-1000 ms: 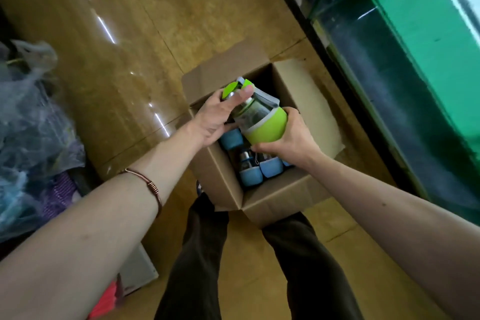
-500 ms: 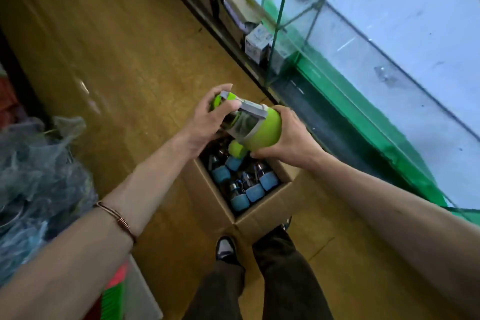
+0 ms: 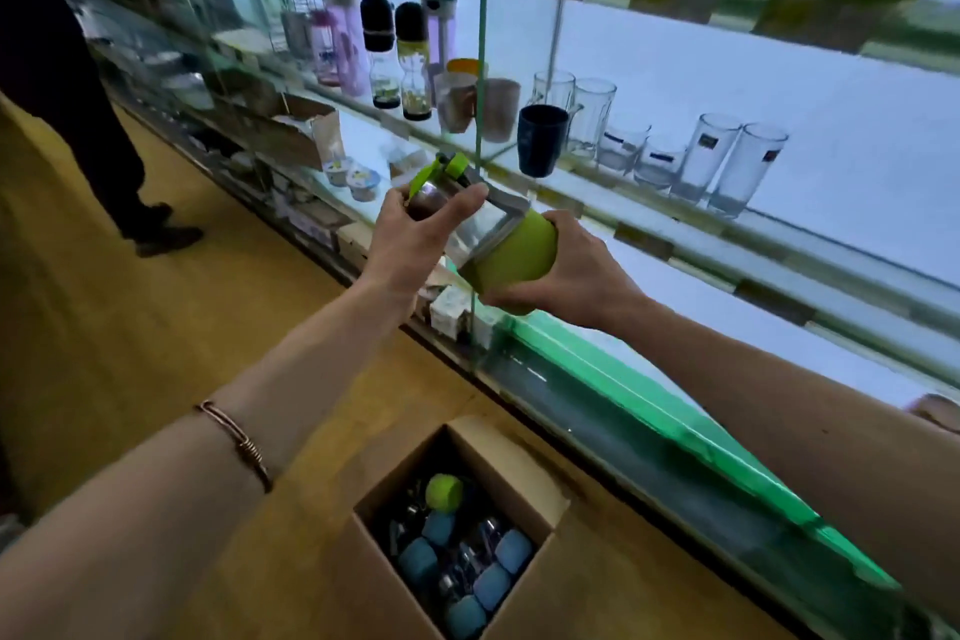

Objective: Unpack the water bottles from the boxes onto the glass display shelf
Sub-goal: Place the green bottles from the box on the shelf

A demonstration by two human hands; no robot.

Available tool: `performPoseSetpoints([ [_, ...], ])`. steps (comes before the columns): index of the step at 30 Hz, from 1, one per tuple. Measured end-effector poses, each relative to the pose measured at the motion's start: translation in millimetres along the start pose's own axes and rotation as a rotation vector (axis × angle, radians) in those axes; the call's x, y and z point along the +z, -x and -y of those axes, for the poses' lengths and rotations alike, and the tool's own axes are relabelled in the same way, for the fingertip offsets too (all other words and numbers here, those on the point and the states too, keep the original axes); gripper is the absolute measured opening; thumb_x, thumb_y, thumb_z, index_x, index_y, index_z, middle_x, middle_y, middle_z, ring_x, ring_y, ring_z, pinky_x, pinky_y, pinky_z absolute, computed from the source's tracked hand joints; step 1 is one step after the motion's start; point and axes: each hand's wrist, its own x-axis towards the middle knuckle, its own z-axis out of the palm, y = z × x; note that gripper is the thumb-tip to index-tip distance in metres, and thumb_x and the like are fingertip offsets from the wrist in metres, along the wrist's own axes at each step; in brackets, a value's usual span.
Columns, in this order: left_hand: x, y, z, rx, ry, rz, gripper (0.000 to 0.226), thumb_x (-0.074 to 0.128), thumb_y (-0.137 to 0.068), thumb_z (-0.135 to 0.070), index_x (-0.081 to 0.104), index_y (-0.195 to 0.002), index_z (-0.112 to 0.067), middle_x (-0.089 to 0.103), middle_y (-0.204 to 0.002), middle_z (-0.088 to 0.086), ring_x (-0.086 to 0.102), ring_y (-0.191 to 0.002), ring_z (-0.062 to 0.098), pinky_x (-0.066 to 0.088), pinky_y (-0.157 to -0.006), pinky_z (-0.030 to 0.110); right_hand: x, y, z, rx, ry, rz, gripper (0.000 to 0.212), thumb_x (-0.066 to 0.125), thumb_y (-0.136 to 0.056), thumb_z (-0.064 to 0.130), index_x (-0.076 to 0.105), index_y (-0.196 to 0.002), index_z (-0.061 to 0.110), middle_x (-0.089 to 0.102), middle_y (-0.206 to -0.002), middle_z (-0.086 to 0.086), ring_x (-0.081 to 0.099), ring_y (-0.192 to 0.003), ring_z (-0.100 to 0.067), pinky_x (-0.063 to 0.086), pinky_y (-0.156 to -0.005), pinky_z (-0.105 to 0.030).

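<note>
Rightward and across the top runs the glass display shelf (image 3: 675,224), the largest thing in view; its upper tier is cut off by the frame's edge, and the items there are too blurred to name beyond reddish and green shapes. On the middle tier stand clear tumblers (image 3: 727,166), a dark cup (image 3: 542,140), and further left several tall bottles (image 3: 379,52) with black or handled lids. The lower tiers hold small boxes and tubs, hard to make out through the glass.

At far left a second person's dark trouser leg and shoe (image 3: 156,229) show; the rest of that person is cut off.

Down on the tan floor sits an open cardboard box (image 3: 519,489), its near corner cut off by the bottom edge. Inside are bottles standing upright, seen only as caps: several blue caps (image 3: 418,561) and one green one (image 3: 444,492); the bodies below are dark and unclear.

Held in the air in front of the shelf, tilted with its lid to the upper left, is the green water bottle (image 3: 511,257). The right hand (image 3: 576,276) wraps its fingers around the green base. The left hand (image 3: 410,234) grips the clear upper part near the green lid, thumb and fingers curled round it. A thin copper bracelet (image 3: 236,439) circles the left wrist.
</note>
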Motion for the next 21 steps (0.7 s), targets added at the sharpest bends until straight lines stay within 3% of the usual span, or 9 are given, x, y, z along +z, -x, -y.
performPoseSetpoints([
  [4, 18, -16, -49, 0.083, -0.007, 0.089, 0.07, 0.083, -0.048, -0.058, 0.058, -0.101, -0.02, 0.066, -0.101, 0.006, 0.065, -0.098, 0.023, 0.053, -0.088, 0.044, -49, 1, 28, -0.015, 0.004, -0.099, 0.094, 0.087, -0.057, 0.045, 0.037, -0.13, 0.017, 0.05, -0.113, -0.002, 0.053, -0.099, -0.02, 0.05, -0.078, -0.032],
  [7, 37, -26, -84, 0.178, 0.016, 0.193, 0.04, 0.083, -0.056, -0.049, 0.062, -0.079, -0.025, 0.062, -0.083, 0.005, 0.062, -0.082, 0.02, 0.052, -0.08, 0.047, -83, 1, 43, -0.012, 0.04, -0.165, 0.087, 0.087, -0.059, 0.043, 0.039, -0.126, 0.015, 0.052, -0.113, -0.002, 0.052, -0.098, -0.019, 0.048, -0.078, -0.032],
  [8, 42, -29, -93, 0.191, 0.026, 0.22, 0.039, 0.082, -0.057, -0.048, 0.061, -0.079, -0.023, 0.059, -0.084, 0.007, 0.06, -0.083, 0.021, 0.051, -0.083, 0.051, -92, 0, 47, -0.005, 0.058, -0.182, 0.087, 0.086, -0.059, 0.045, 0.039, -0.126, 0.016, 0.052, -0.113, -0.002, 0.051, -0.098, -0.019, 0.046, -0.076, -0.031],
  [11, 61, -37, -121, 0.264, -0.015, 0.339, 0.063, 0.083, -0.058, -0.05, 0.061, -0.099, -0.007, 0.057, -0.092, 0.011, 0.057, -0.086, 0.021, 0.05, -0.08, 0.046, -124, -2, 57, 0.003, 0.1, -0.244, 0.088, 0.085, -0.06, 0.046, 0.038, -0.127, 0.015, 0.051, -0.113, -0.003, 0.051, -0.096, -0.018, 0.044, -0.07, -0.027],
  [12, 68, -40, -129, 0.289, -0.035, 0.382, 0.061, 0.083, -0.062, -0.048, 0.061, -0.102, -0.006, 0.058, -0.092, 0.009, 0.057, -0.086, 0.02, 0.048, -0.077, 0.042, -134, -2, 59, 0.006, 0.109, -0.262, 0.088, 0.085, -0.061, 0.045, 0.037, -0.128, 0.015, 0.05, -0.111, -0.003, 0.05, -0.094, -0.018, 0.043, -0.067, -0.025],
  [14, 85, -48, -143, 0.321, -0.053, 0.42, 0.034, 0.08, -0.072, -0.034, 0.064, -0.097, -0.019, 0.063, -0.088, -0.002, 0.06, -0.088, 0.015, 0.05, -0.081, 0.038, -154, -2, 61, 0.016, 0.127, -0.295, 0.091, 0.084, -0.063, 0.045, 0.035, -0.131, 0.013, 0.046, -0.109, -0.001, 0.048, -0.094, -0.017, 0.043, -0.066, -0.025],
  [16, 103, -56, -154, 0.382, -0.066, 0.476, 0.022, 0.076, -0.078, -0.024, 0.065, -0.097, -0.026, 0.068, -0.088, -0.01, 0.064, -0.093, 0.013, 0.05, -0.093, 0.042, -173, -3, 59, 0.028, 0.132, -0.33, 0.092, 0.085, -0.063, 0.045, 0.034, -0.132, 0.012, 0.046, -0.11, -0.001, 0.048, -0.095, -0.017, 0.043, -0.066, -0.025],
  [21, 159, -77, -175, 0.468, -0.077, 0.539, 0.052, 0.079, -0.07, -0.039, 0.063, -0.115, -0.018, 0.069, -0.111, 0.005, 0.064, -0.107, 0.023, 0.049, -0.095, 0.052, -219, -11, 40, 0.068, 0.143, -0.424, 0.091, 0.083, -0.062, 0.048, 0.036, -0.13, 0.01, 0.051, -0.112, -0.004, 0.051, -0.093, -0.019, 0.046, -0.072, -0.031],
])
